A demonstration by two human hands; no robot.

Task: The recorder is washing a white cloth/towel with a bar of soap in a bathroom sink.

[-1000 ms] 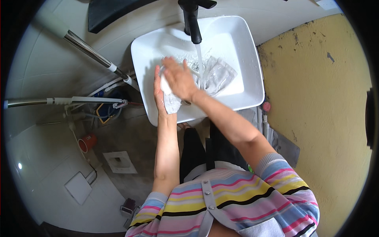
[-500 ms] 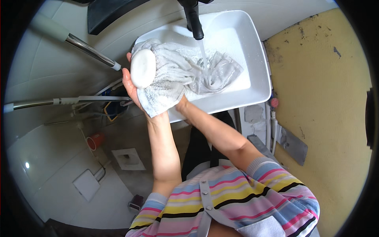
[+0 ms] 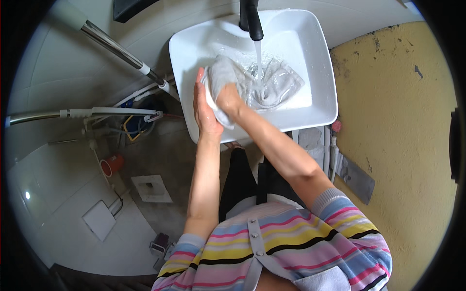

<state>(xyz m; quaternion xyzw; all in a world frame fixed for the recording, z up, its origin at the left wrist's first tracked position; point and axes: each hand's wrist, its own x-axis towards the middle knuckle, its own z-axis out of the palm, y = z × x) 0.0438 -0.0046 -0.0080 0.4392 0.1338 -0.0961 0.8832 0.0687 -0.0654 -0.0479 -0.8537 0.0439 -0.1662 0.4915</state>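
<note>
A wet grey-white cloth (image 3: 224,70) is bunched between my two hands at the left side of the white basin (image 3: 326,92), and its far end lies in the water under the tap. My left hand (image 3: 203,109) presses along the cloth's left side, fingers long and close together. On the cloth's other side, my right hand (image 3: 228,98) grips it, with the fingers hidden in the folds. The white bar of soap cannot be made out clearly; a bright white edge shows beside my left palm. Water runs from the black tap (image 3: 254,26) onto the cloth.
Metal poles (image 3: 114,46) with pale sleeves reach in from the left, close to the basin. A red bucket (image 3: 112,165) stands low on the left, near a square floor drain (image 3: 151,188). A yellow wall (image 3: 388,106) rises on the right.
The cloth, spread out with the soap on top, is now bunched upright between both hands. My left hand has moved right and turned on edge; my right hand has come up beside it.
</note>
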